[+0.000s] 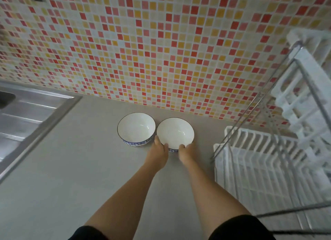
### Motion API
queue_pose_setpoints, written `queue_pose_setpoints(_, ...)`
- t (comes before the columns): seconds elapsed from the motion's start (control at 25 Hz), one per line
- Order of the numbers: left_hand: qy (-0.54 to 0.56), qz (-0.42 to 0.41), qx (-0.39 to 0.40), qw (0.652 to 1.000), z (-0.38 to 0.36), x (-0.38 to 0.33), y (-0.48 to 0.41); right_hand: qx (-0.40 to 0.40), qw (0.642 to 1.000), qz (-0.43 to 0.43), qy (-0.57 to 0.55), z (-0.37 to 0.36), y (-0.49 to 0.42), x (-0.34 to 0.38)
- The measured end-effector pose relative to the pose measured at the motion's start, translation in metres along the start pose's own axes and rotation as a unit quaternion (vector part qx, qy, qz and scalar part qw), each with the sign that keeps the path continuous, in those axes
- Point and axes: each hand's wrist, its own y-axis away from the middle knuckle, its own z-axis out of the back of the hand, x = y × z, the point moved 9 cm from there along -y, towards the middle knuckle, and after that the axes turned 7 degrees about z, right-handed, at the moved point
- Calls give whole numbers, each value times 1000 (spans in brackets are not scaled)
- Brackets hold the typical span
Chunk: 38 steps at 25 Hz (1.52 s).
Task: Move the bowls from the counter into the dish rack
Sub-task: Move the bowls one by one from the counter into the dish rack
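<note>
Two white bowls with dark rims and blue patterned outsides stand side by side on the grey counter (89,168) near the tiled wall. The left bowl (136,128) is untouched. Both hands grip the near rim of the right bowl (175,132): my left hand (159,154) holds its near-left edge with the thumb on the rim, and my right hand (186,154) holds its near-right edge. The bowl still appears to rest on the counter. The white dish rack (250,168), with metal rods, stands to the right of the bowls.
A steel sink and drainboard (26,118) lie at the left edge of the counter. The mosaic tile wall (161,51) rises directly behind the bowls. The rack's upper white tier (304,100) overhangs at the right.
</note>
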Motion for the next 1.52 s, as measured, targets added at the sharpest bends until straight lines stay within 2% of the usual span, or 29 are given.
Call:
queue_pose_setpoints(0.2, 37, 20, -7, 999, -1, 14, 13, -9, 996, 17, -82, -2, 26, -26)
queue_pose_setpoints(0.36, 68, 42, -29, 996, 10, 34, 48, -22, 992, 102, -66, 16, 83, -42)
queue_pose_setpoints(0.48, 135, 56, -65, 987, 28, 44, 89, 7, 982, 162, -97, 13, 122, -36)
queue_pose_setpoints(0.64, 267, 84, -112, 953, 65, 50, 151, -19, 960, 248, -129, 30, 174, -11)
queue_pose_setpoints(0.8, 370, 66, -189, 907, 113, 35, 212, -19, 928, 278, -246, 63, 241, 31)
queue_pose_setpoints(0.92, 474, -34, -248, 844, 156, 4, 266, -27, 882, 332, -333, 102, 291, 72)
queue_pose_setpoints(1.04, 573, -139, -227, 775, 192, -33, 307, -16, 833, 398, -383, 151, 331, 114)
queue_pose_setpoints(1.2, 578, -282, -173, 746, 214, -96, 365, -3, 772, 469, -430, 226, 372, 146)
queue_pose_setpoints(1.28, 561, -328, -152, 744, 217, -132, 394, -24, 751, 525, -400, 272, 392, 154)
queue_pose_setpoints(1.4, 497, -384, -114, 770, 201, -192, 424, -64, 733, 596, -322, 347, 408, 147)
queue_pose_setpoints(1.52, 413, -428, -72, 800, 171, -251, 442, -88, 745, 617, -239, 421, 398, 126)
